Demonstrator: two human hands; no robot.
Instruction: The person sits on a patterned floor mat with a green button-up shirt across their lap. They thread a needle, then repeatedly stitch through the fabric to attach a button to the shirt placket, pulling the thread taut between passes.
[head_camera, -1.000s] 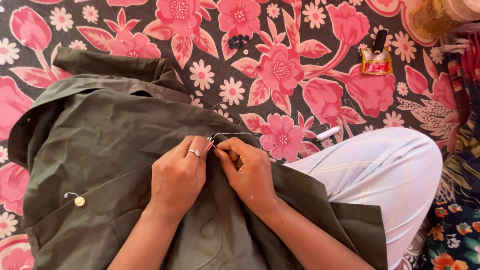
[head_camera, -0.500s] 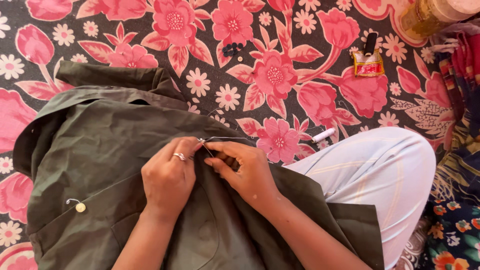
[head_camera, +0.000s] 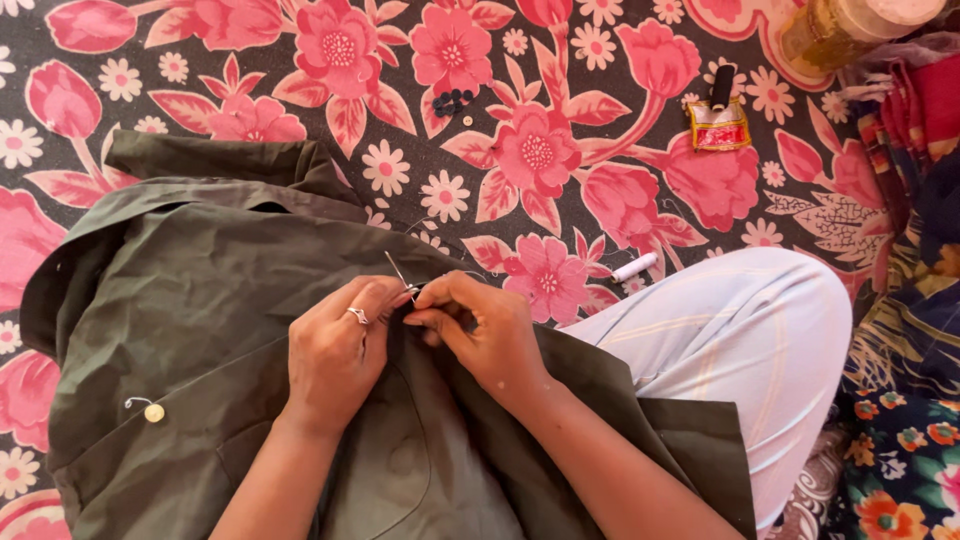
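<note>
While both hands pinch at 1 fold, a dark green garment (head_camera: 200, 300) lies spread over a pink floral cloth (head_camera: 560, 140).

At far left a pale button (head_camera: 154, 412) hangs on the garment by a thread. Further right, the left hand (head_camera: 338, 350), wearing a ring, closes finger and thumb on a needle (head_camera: 400, 274) that slants up out of the fold. Touching it, the right hand (head_camera: 478, 330) grips the garment's edge with narrow, curled fingers. Beyond lie a white thread spool (head_camera: 634, 267), a knee in pale trousers (head_camera: 740, 330) and a small red packet (head_camera: 717, 126).
</note>
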